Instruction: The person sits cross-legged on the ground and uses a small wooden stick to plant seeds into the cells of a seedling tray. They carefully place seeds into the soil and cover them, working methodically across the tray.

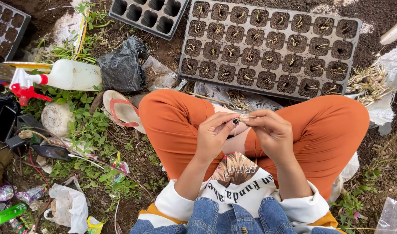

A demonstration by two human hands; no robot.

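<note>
At frame centre, you are pinching a thin pale plant cutting (249,117) between the closed fingertips of your left hand (213,135) and right hand (271,132), above your orange-trousered lap. The black plastic seedling tray (267,50), soil-filled with small cuttings, is lying at upper centre-right, well apart.

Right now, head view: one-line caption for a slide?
Seated person's left hand and right hand pinch a thin seedling over orange-trousered knees, before a soil-filled seedling tray.
</note>
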